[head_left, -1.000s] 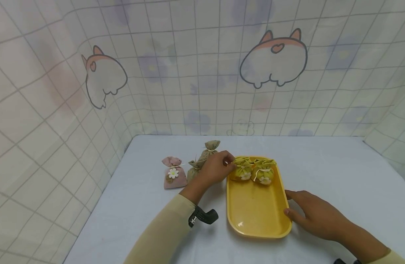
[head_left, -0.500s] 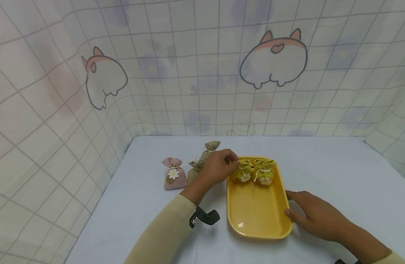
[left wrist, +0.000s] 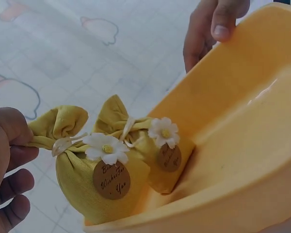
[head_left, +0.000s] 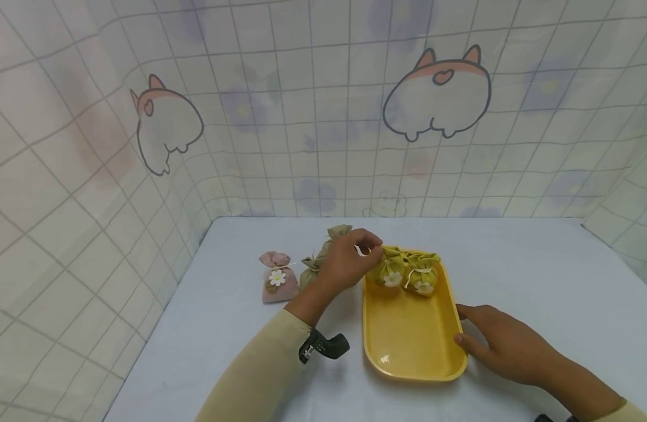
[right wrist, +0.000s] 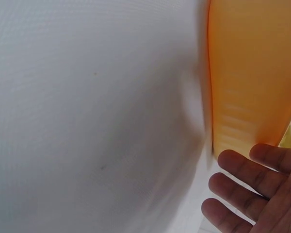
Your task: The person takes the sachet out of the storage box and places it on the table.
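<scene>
My left hand (head_left: 347, 261) pinches the gathered top of a yellow-green drawstring sachet (left wrist: 102, 184) with a white flower and a round brown label. That sachet stands upright at the far left corner of the yellow tray (head_left: 408, 334). Beside it in the tray leans a second yellow-green sachet (head_left: 422, 275), tied with a pale cord. At the tray's right side is my right hand (head_left: 508, 343); its thumb touches the rim and the other fingers lie along the outer wall. In the right wrist view those fingers (right wrist: 247, 170) look loosely extended.
Left of the tray, a pink sachet (head_left: 281, 287) with a white flower lies on the white tabletop (head_left: 524, 258). Two grey-green sachets, one nearer (head_left: 309, 272) and one farther back (head_left: 339, 231), are partly covered by my left hand. A patterned cloth (head_left: 329, 146) hangs behind the table.
My left hand has risen slightly, and the left yellow-green sachet's top has come up with it. The right hand and the tray stay nearly still.
</scene>
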Action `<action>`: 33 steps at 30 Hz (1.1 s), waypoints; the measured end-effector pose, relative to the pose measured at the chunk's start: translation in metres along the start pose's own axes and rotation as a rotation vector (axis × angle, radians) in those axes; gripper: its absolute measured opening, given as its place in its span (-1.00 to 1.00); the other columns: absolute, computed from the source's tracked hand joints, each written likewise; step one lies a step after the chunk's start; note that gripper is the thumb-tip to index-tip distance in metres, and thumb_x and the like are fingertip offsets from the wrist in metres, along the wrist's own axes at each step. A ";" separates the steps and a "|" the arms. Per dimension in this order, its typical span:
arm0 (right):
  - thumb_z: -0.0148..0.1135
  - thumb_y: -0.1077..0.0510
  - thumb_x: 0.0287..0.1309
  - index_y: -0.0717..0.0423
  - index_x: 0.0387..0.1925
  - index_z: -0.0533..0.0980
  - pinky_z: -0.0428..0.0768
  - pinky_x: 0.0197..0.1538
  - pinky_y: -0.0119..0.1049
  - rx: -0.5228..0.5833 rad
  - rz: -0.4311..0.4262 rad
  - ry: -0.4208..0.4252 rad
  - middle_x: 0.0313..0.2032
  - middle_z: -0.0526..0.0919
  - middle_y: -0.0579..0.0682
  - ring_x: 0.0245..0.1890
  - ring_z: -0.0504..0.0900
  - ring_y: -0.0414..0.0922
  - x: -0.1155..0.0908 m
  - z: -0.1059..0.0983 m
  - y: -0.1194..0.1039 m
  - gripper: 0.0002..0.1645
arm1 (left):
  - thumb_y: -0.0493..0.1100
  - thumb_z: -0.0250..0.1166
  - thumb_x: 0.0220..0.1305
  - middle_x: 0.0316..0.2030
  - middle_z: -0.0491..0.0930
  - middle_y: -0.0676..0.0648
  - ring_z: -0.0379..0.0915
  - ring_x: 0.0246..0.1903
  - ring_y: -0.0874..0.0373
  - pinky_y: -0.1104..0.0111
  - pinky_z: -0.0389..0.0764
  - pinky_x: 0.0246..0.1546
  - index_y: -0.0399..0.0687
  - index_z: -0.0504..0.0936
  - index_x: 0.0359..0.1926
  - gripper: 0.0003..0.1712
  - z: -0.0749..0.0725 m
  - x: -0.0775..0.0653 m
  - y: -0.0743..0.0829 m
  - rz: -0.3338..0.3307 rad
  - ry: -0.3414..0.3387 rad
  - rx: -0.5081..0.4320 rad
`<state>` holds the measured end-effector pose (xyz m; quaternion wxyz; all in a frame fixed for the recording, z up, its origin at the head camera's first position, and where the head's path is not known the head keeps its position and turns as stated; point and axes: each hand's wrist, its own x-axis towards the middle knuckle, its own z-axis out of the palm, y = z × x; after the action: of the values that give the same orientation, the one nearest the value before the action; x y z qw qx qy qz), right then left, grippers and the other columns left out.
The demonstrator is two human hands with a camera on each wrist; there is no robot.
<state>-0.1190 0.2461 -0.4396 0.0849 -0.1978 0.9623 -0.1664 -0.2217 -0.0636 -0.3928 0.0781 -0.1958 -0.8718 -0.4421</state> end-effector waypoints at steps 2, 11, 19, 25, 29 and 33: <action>0.03 -0.49 0.36 0.07 0.35 0.46 0.52 0.15 0.24 0.001 0.003 -0.003 0.22 0.59 0.10 0.21 0.56 0.17 0.000 0.000 0.001 -0.13 | -0.11 0.37 0.38 -0.27 0.67 0.11 0.53 -0.23 0.24 0.38 0.58 -0.18 -0.03 0.72 -0.12 -0.86 -0.002 0.001 0.002 0.023 0.004 -0.012; 0.01 -0.50 0.36 0.07 0.36 0.45 0.51 0.17 0.26 -0.003 0.001 0.011 0.23 0.58 0.10 0.22 0.55 0.18 0.001 -0.001 0.002 -0.11 | -0.13 0.37 0.38 -0.27 0.68 0.13 0.53 -0.24 0.28 0.38 0.59 -0.20 -0.02 0.72 -0.13 -0.89 -0.014 0.000 0.009 0.088 0.044 -0.038; 0.05 -0.47 0.37 0.07 0.35 0.46 0.52 0.16 0.25 -0.004 0.001 0.010 0.22 0.59 0.10 0.21 0.55 0.18 0.001 0.000 0.002 -0.15 | -0.11 0.38 0.38 -0.27 0.66 0.18 0.51 -0.22 0.28 0.33 0.57 -0.17 0.04 0.71 -0.12 -0.89 -0.025 -0.006 0.015 0.038 0.046 -0.080; 0.03 -0.50 0.35 0.07 0.35 0.46 0.51 0.17 0.26 -0.005 0.007 0.004 0.23 0.58 0.10 0.22 0.55 0.18 0.002 0.000 0.002 -0.12 | -0.10 0.38 0.37 -0.27 0.67 0.16 0.53 -0.21 0.27 0.30 0.59 -0.16 0.03 0.72 -0.13 -0.89 -0.034 -0.012 0.011 0.028 0.063 -0.071; 0.05 -0.48 0.36 0.07 0.35 0.46 0.51 0.17 0.25 -0.007 0.006 0.003 0.22 0.59 0.11 0.22 0.55 0.17 0.002 0.000 0.002 -0.14 | -0.10 0.39 0.36 -0.25 0.67 0.17 0.53 -0.21 0.26 0.30 0.59 -0.15 0.03 0.72 -0.13 -0.89 -0.039 -0.016 0.007 0.007 0.071 -0.063; 0.07 -0.45 0.37 0.07 0.35 0.46 0.51 0.17 0.25 -0.007 0.003 0.007 0.22 0.59 0.10 0.22 0.55 0.17 0.001 -0.001 0.002 -0.16 | -0.13 0.39 0.35 -0.25 0.68 0.15 0.53 -0.22 0.24 0.27 0.57 -0.15 0.01 0.72 -0.14 -0.90 -0.045 -0.022 0.004 0.002 0.079 -0.072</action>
<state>-0.1210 0.2474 -0.4398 0.0813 -0.1964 0.9634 -0.1636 -0.2018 -0.1039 -0.3701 0.1060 -0.1817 -0.8513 -0.4806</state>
